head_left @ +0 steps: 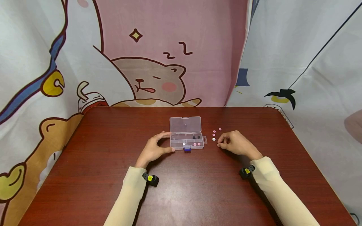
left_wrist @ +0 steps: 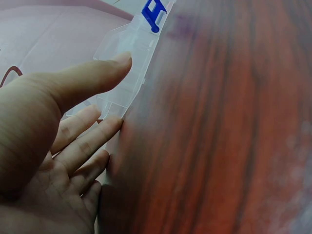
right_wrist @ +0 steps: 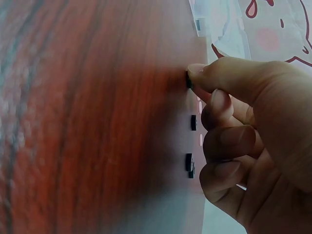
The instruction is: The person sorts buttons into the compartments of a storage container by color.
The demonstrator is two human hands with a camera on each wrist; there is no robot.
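A clear plastic compartment box [head_left: 185, 140] lies on the table with its lid tipped back and a blue latch [head_left: 187, 150] at the front. My left hand [head_left: 152, 150] holds its left end, thumb at the front corner and fingers at the back. With thumb and index finger, my right hand [head_left: 236, 143] pinches a small black disc [right_wrist: 188, 79] at the tabletop. Other black discs [right_wrist: 193, 122] stand near its curled fingers. Pink discs [head_left: 214, 131] and a white disc [head_left: 213, 139] lie between this hand and the box.
Inside the box, black discs [head_left: 198, 137] are in a back compartment, while pink discs [head_left: 199, 144] and a white disc [head_left: 184, 143] occupy front ones. The brown wooden table [head_left: 181, 188] ends at a printed curtain [head_left: 215, 47] behind.
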